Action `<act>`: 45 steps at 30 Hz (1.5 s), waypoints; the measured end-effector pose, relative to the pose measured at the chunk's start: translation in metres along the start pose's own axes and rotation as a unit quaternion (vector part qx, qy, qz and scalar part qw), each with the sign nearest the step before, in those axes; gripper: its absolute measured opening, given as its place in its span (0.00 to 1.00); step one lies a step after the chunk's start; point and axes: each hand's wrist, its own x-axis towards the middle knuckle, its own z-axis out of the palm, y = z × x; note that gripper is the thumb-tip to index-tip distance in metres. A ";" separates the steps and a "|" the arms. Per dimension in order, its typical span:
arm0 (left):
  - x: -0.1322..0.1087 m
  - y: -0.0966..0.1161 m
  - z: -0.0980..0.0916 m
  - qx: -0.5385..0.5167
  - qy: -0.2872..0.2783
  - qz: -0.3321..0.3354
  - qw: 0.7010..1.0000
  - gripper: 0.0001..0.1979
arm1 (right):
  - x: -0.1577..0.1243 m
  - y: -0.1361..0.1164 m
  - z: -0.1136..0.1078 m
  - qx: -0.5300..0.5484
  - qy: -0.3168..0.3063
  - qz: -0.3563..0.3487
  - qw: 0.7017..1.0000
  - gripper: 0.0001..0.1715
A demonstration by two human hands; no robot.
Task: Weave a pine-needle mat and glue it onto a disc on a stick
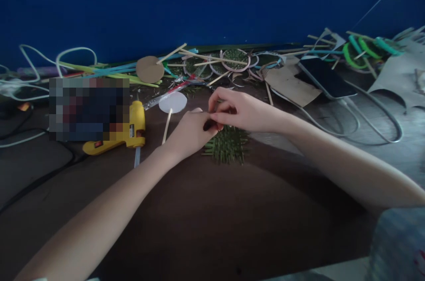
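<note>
Working the green woven mat (227,147) well likely takes soft, slow fingers. It lies on the table (206,219) below the left hand (194,131) and right hand (237,109); their fingers curl, but I can't tell around what.

Dark table (206,219): yellow glue gun (136,128), white disc (172,102), thin stick (167,127), woven green mat (227,149), seemingly flat.

Your mat (227,148) is dark green in a criss-cross weave. You have a yellow glue gun (137,127), a white disc (173,101), a tan disc (150,69), a black-screened phone (327,77), a dark brown table (212,219) and a deep blue wall (212,2).
</note>
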 end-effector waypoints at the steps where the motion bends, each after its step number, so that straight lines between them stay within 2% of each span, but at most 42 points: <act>1: 0.000 0.000 -0.001 -0.006 -0.003 -0.002 1.000 0.07 | 0.001 0.000 -0.001 0.001 0.007 0.007 1.000 0.05; 3: 0.000 0.002 -0.003 -0.010 -0.012 -0.012 1.000 0.08 | 0.002 0.004 -0.003 -0.026 0.035 0.027 0.999 0.08; 5: -0.001 0.003 -0.005 -0.005 -0.021 -0.028 0.999 0.09 | 0.004 0.010 -0.004 -0.085 0.057 0.043 0.994 0.07; 7: -0.001 0.003 -0.007 -0.005 -0.026 -0.042 0.999 0.10 | 0.004 0.018 -0.003 -0.142 0.044 0.043 0.988 0.03; 12: -0.001 -0.002 -0.007 -0.008 -0.024 -0.034 0.999 0.08 | 0.005 0.031 0.004 -0.192 0.021 0.020 0.981 0.06; 19: 0.000 -0.005 -0.006 -0.013 -0.023 -0.025 0.999 0.08 | 0.003 0.031 0.007 -0.208 0.032 0.019 0.977 0.06; 24: 0.000 -0.005 -0.006 -0.006 -0.022 -0.024 0.999 0.09 | 0.003 0.027 0.008 -0.216 0.036 0.048 0.975 0.07; 38: -0.001 -0.002 -0.009 -0.013 -0.026 -0.032 0.999 0.08 | 0.007 0.027 0.004 -0.154 0.011 0.105 0.982 0.09; 45: -0.001 -0.002 -0.009 -0.015 -0.027 -0.035 0.999 0.08 | 0.006 0.029 0.005 -0.155 0.016 0.065 0.986 0.08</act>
